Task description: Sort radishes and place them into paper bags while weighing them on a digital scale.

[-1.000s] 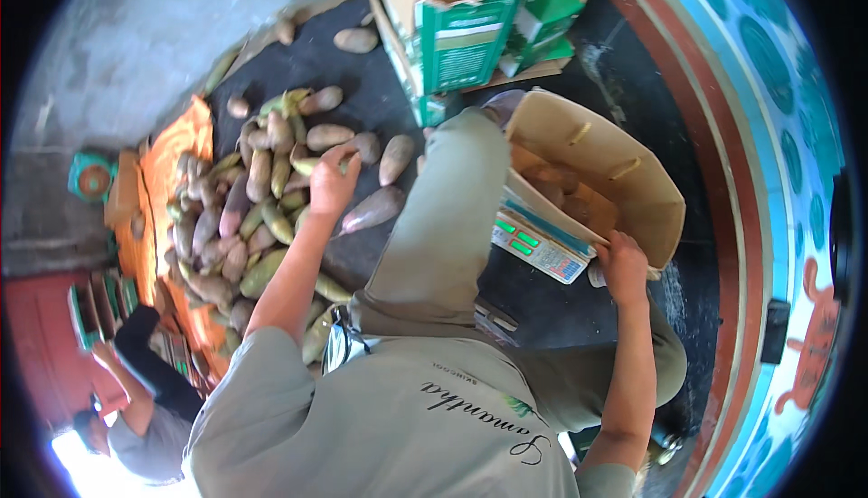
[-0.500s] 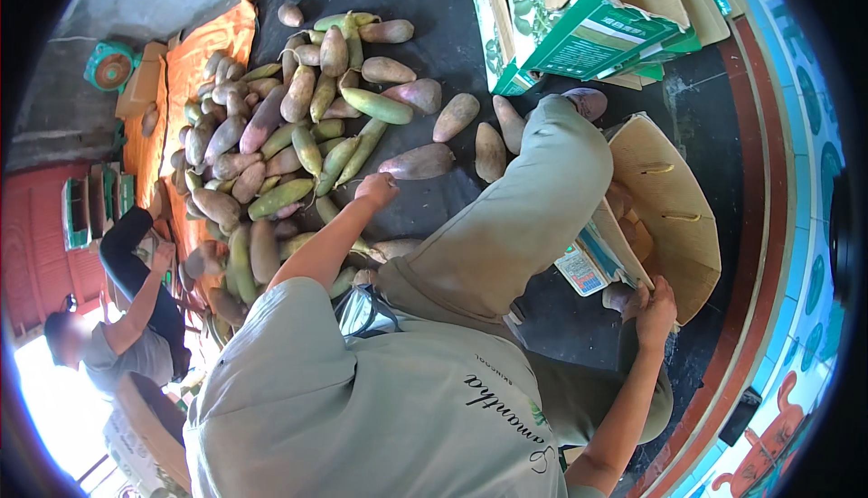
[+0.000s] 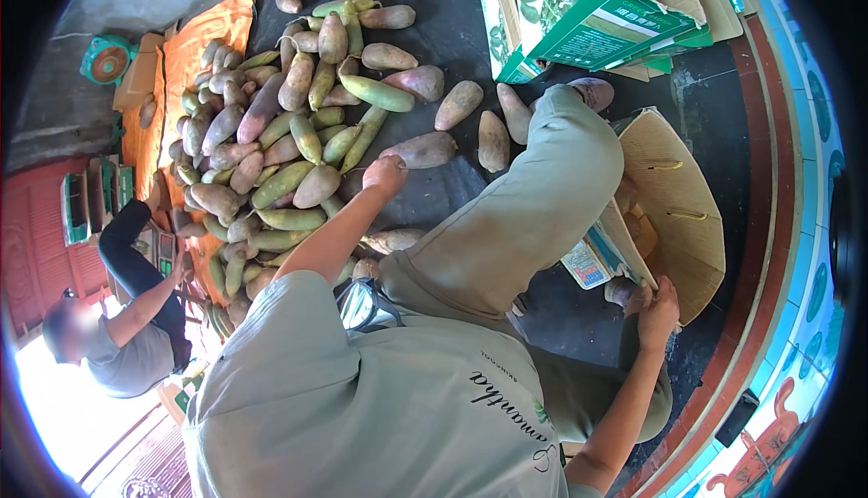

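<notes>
My left hand (image 3: 387,175) is closed at the near-left end of a purplish long radish (image 3: 427,150) lying on the black sheet. Its fingertips are partly hidden, but they seem to pinch that end. To its left lies a big heap of green and purple-brown radishes (image 3: 307,136). My right hand (image 3: 658,306) grips the near edge of an open cardboard box (image 3: 683,227), thumb and fingers on either side of the wall. Inside the box are several brownish radishes (image 3: 644,231), partly hidden by my knee and the box wall.
Green-and-white cartons (image 3: 597,32) stand at the far right. A few loose radishes (image 3: 494,141) lie beside my raised leg (image 3: 533,200). An orange sheet (image 3: 145,150) edges the heap, where another person (image 3: 136,335) sits. A red-brown ledge (image 3: 764,182) runs along the right.
My left hand has shifted slightly right along the radish's end. My right hand keeps its hold on the box. A cardboard box beside the other person has moved away from its place.
</notes>
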Action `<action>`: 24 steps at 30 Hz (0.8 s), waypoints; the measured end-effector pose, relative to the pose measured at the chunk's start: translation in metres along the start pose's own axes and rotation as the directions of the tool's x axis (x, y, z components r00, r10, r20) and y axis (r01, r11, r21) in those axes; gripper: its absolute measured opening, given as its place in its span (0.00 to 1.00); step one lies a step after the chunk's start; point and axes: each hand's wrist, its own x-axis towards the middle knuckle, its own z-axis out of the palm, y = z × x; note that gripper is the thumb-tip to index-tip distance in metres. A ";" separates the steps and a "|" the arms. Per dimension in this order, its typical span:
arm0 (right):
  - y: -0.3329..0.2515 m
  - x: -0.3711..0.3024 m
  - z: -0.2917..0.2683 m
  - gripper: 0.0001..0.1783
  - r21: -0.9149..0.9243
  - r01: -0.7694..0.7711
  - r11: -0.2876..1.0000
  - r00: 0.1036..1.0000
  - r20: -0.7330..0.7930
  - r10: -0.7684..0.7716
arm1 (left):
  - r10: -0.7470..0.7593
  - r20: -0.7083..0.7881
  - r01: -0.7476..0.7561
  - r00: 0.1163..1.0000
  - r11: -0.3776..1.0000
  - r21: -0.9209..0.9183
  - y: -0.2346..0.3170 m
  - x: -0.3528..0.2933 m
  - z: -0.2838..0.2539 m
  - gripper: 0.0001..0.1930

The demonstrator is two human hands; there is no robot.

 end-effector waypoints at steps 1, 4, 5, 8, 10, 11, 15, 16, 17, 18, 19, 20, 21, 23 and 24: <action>0.002 0.000 0.000 0.08 -0.006 0.003 1.000 1.000 -0.003 -0.003 | -0.011 -0.031 0.011 0.999 1.000 0.022 -0.007 0.001 0.001 0.11; 0.009 0.000 0.001 0.12 -0.024 0.001 1.000 0.999 0.033 0.000 | -0.032 -0.145 0.052 0.989 0.989 0.135 -0.036 -0.004 -0.001 0.13; 0.010 -0.001 0.000 0.15 -0.041 -0.011 0.999 0.998 0.065 0.013 | -0.027 -0.227 0.079 0.974 0.972 0.223 -0.045 -0.006 -0.003 0.15; 0.011 -0.001 0.000 0.15 -0.034 -0.041 0.999 0.996 0.082 0.043 | -0.154 -0.202 0.217 0.967 0.914 0.344 -0.074 -0.010 -0.014 0.28; 0.011 -0.001 0.001 0.15 -0.036 -0.031 0.999 0.996 0.081 0.034 | -0.213 -0.158 0.256 0.964 0.900 0.354 -0.093 -0.015 -0.015 0.31; 0.010 -0.001 0.002 0.15 -0.038 -0.024 0.999 0.997 0.077 0.027 | -0.268 -0.116 0.292 0.956 0.884 0.365 -0.100 -0.017 -0.015 0.35; 0.005 -0.002 0.000 0.15 -0.054 -0.031 0.998 0.998 0.059 0.034 | -0.525 0.171 0.452 0.834 0.827 0.334 -0.096 -0.024 -0.018 0.46; 0.002 -0.001 0.001 0.11 -0.034 -0.020 0.999 0.999 0.029 0.021 | -0.531 0.262 0.446 0.806 0.835 0.322 -0.116 -0.021 -0.010 0.50; 0.001 -0.001 0.002 0.08 -0.025 -0.019 1.000 1.000 -0.001 0.019 | -0.530 0.266 0.445 0.805 0.836 0.321 -0.119 -0.022 -0.002 0.50; 0.002 -0.001 0.003 0.08 -0.029 -0.018 0.999 1.000 0.001 0.018 | -0.506 0.290 0.429 0.813 0.855 0.291 -0.122 -0.027 0.005 0.51; 0.003 -0.001 0.004 0.08 -0.036 -0.013 0.999 1.000 -0.006 0.013 | -0.478 0.314 0.409 0.820 0.874 0.261 -0.120 -0.032 0.009 0.51; 0.004 -0.002 0.004 0.08 -0.043 -0.008 0.999 1.000 -0.012 0.007 | -0.495 0.338 0.432 0.801 0.868 0.247 -0.115 -0.037 0.011 0.53; 0.004 -0.002 0.003 0.08 -0.048 -0.009 0.999 1.000 -0.010 0.009 | -0.492 0.343 0.430 0.800 0.869 0.246 -0.113 -0.040 0.016 0.53; 0.001 0.001 0.002 0.08 -0.031 -0.008 0.999 1.000 -0.003 0.008 | -0.528 0.366 0.461 0.767 0.849 0.259 -0.114 -0.045 0.023 0.52; -0.001 0.003 0.002 0.08 -0.033 -0.005 0.999 1.000 -0.002 0.005 | -0.528 0.368 0.463 0.765 0.849 0.256 -0.120 -0.048 0.027 0.52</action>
